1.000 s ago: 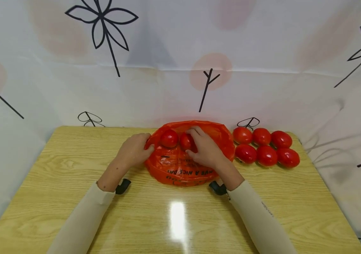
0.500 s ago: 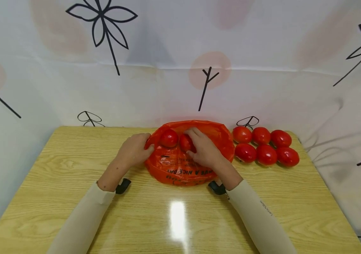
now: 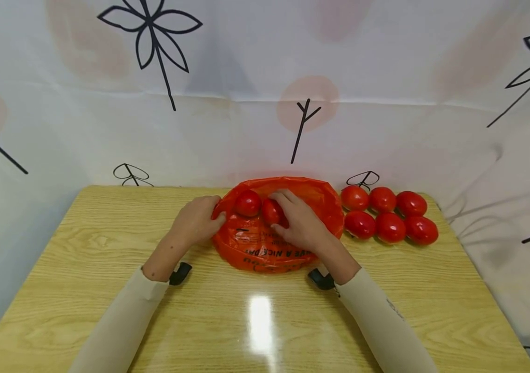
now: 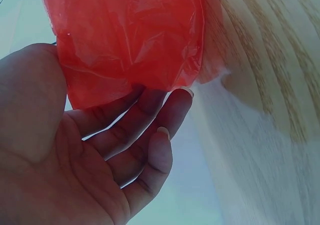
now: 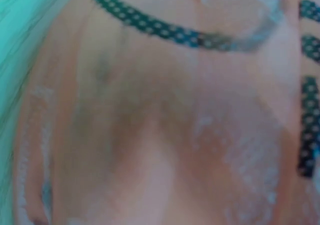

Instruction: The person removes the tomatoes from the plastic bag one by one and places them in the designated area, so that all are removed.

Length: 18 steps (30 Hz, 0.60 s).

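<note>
A red plastic bag [image 3: 255, 242] with dark printing lies on the table in the head view, its mouth spread wide. My left hand [image 3: 195, 220] grips the left side of the bag's rim; the left wrist view shows the fingers curled at the thin red plastic [image 4: 130, 40]. One shiny red tomato [image 3: 248, 203] sits inside, near that hand. Just right of it, my right hand [image 3: 299, 220] holds a second tomato [image 3: 271, 211] between thumb and fingers, within the bag's mouth. Too blurred to read, the right wrist view shows pale surfaces and dark dotted bands.
To the right of the bag, several more red tomatoes [image 3: 390, 228] stand in two rows on the wooden table [image 3: 83, 248]. Dark wrist straps [image 3: 181, 273] show beside the forearms. A patterned cloth [image 3: 246, 129] hangs behind the table's back edge.
The right hand and its tomato have shifted very slightly left, towards the other tomato in the bag. The left hand keeps its hold on the rim.
</note>
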Tool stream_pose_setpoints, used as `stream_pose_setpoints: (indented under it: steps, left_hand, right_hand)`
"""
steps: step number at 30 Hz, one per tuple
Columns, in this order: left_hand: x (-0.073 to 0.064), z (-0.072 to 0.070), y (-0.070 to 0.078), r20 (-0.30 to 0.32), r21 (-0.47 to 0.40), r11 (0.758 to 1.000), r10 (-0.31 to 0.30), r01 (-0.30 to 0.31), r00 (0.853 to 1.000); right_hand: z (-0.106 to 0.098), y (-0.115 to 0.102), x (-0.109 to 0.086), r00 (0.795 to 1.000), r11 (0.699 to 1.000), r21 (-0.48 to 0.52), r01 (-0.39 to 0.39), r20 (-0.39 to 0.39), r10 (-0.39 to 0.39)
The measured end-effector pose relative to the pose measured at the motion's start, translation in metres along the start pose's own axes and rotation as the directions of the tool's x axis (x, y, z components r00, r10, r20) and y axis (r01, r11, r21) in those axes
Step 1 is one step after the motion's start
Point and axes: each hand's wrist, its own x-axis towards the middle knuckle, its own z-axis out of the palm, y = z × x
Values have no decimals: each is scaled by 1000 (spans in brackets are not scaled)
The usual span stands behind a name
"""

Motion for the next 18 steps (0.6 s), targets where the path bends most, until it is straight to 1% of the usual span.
stream_pose_setpoints:
  steps: [12,18]
  left_hand:
    - [0,-1,-2,-4,9,1000,12,-12,1000]
    - [0,-1,-1,0,2,1000,8,-8,1000]
  right_hand:
    - [-7,-6,-16,998,1000,4,29,-49,-29]
    - [-10,-11,-25,994,998,10,68,-90,-67]
